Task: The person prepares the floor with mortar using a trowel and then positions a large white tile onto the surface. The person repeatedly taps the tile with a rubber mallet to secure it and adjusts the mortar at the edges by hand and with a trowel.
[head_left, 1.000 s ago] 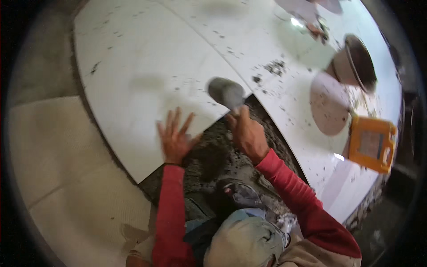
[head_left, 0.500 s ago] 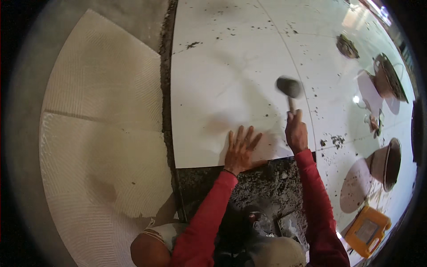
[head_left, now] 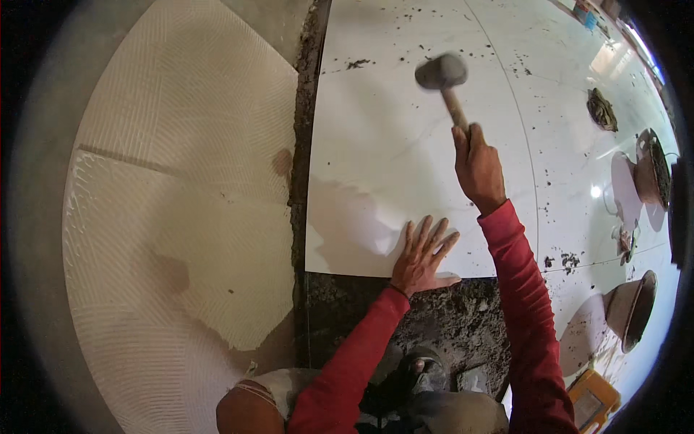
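Observation:
My right hand [head_left: 481, 170] is closed around the wooden handle of a rubber mallet [head_left: 442, 71]. The dark mallet head is raised above a large white floor tile [head_left: 376, 152], slightly blurred. My left hand [head_left: 425, 254] lies flat on the tile's near edge with its fingers spread, holding nothing. Dark, crumbly mortar [head_left: 463, 318] shows in front of that edge, by my knees and foot. Small dark crumbs are scattered over the tile.
Pale tiles with a combed surface [head_left: 238, 253] lie to the left, past a dirt-filled gap [head_left: 298, 173]. At the right stand a mortar-filled bucket [head_left: 652, 173], a tilted bucket [head_left: 630, 311], a crumpled cloth [head_left: 601, 110] and a yellow-orange case [head_left: 594, 401].
My right hand has lifted the mallet and carried it farther away and to the left. My left hand stays spread on the tile's near edge while the whole view has shifted a little.

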`<state>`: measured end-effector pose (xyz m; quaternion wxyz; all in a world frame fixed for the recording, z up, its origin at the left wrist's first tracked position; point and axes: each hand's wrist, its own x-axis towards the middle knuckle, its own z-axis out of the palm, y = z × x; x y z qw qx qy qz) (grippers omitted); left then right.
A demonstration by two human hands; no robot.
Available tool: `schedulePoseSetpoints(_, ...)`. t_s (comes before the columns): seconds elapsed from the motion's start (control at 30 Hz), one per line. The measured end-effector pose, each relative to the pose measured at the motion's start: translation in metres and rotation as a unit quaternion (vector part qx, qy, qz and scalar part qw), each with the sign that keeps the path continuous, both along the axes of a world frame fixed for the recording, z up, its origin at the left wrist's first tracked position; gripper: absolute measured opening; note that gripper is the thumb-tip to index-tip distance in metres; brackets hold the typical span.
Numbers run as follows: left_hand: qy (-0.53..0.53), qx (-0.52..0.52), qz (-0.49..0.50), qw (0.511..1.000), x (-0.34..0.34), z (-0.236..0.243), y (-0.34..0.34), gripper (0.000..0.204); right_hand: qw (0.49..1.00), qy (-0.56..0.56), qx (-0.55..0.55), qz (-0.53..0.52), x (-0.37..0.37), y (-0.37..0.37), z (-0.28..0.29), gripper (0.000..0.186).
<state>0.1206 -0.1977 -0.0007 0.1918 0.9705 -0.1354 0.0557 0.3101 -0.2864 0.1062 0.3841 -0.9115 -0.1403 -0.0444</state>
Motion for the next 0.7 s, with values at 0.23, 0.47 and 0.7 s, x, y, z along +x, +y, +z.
schedulePoseSetpoints(0.23, -0.013, 0.011, -0.009, 1.0, 0.005, 0.005, 0.0, 0.098, 0.991, -0.032, -0.126, 0.024, 0.044, 0.042, -0.065, 0.036)
schedulePoseSetpoints(0.47, -0.007, 0.02, -0.023, 1.0, 0.009, 0.001, -0.011, 0.102, 0.99, -0.037, -0.13, 0.028, 0.062, 0.064, -0.096, 0.038)
schedulePoseSetpoints(0.7, 0.007, 0.004, -0.012, 1.0, 0.0, -0.005, 0.0, 0.097, 0.995, -0.069, 0.074, 0.004, 0.05, 0.102, -0.022, 0.034)
